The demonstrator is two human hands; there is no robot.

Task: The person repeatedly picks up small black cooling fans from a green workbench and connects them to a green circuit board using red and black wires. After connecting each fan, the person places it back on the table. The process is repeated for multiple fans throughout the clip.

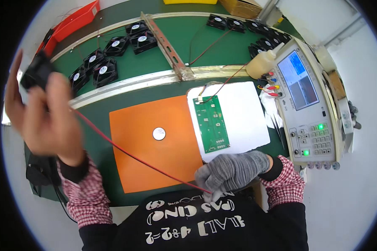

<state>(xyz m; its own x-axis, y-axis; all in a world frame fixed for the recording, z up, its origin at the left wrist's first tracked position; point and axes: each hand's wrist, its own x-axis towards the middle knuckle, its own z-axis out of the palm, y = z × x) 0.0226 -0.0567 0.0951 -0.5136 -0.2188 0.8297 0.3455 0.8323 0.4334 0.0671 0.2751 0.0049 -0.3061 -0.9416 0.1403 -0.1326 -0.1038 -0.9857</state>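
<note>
My bare left hand (50, 113), raised at the left and smeared by motion, grips a black cooling fan (38, 72). From it a red wire (134, 156) runs down across the orange mat (155, 167) to my right hand (232, 171). That hand wears a grey knit glove, and its fingers pinch the wire near the table's front edge. A round white label (159, 134) lies on the mat between my hands. Just beyond my right hand, a green circuit board (212, 125) rests on a white pad (247, 117), with a thin wire plugged into its far end.
Several black fans (105, 72) stand at the back left, and more fans (237, 25) at the back right. A metal rail (165, 44) divides the far side. To the right are a test instrument (312, 104), a squeeze bottle (262, 63) and tweezers (279, 130). A red bin (76, 21) sits far left.
</note>
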